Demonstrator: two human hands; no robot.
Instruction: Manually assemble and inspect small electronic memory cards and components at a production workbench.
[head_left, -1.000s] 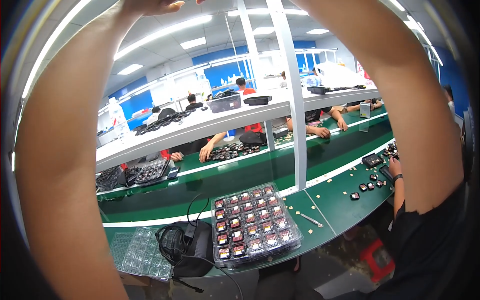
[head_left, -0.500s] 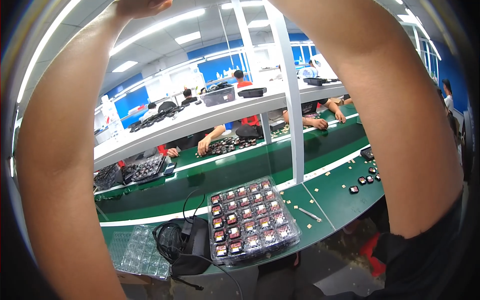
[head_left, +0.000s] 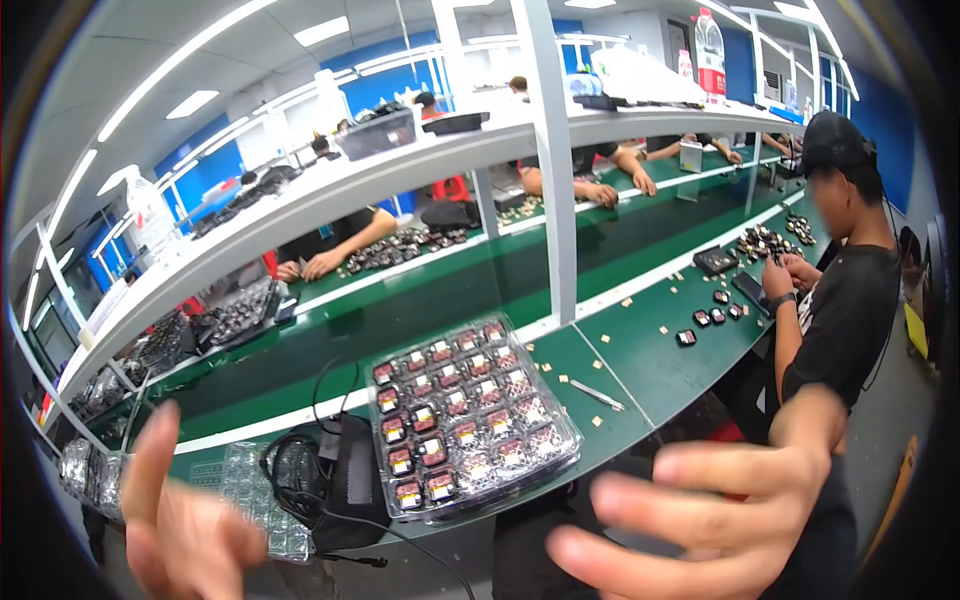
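My right hand (head_left: 720, 505) hovers in front of the bench's near edge, fingers spread and holding nothing. At the lower left, my left hand (head_left: 190, 535) is raised with one finger stretched upward; it is blurred, and nothing shows in it. Between the hands a clear plastic tray (head_left: 575, 445) lies on the green bench, filled with rows of small black square units with reddish labels. Neither hand touches it. Nearest to my left hand are empty clear blister trays (head_left: 240, 480) and a black bag (head_left: 355, 465) with a coiled black cable (head_left: 285, 470).
Metal tweezers (head_left: 597, 396) and small tan chips lie right of the tray. A white post (head_left: 545, 180) and a shelf (head_left: 370, 175) stand over the bench. A co-worker (head_left: 850, 270) in black sits at the right, handling small parts. Other people's hands work across the green belt.
Both my arms have come down from overhead, so my hands now show low in view. The view has shifted, bringing in the co-worker at the right.
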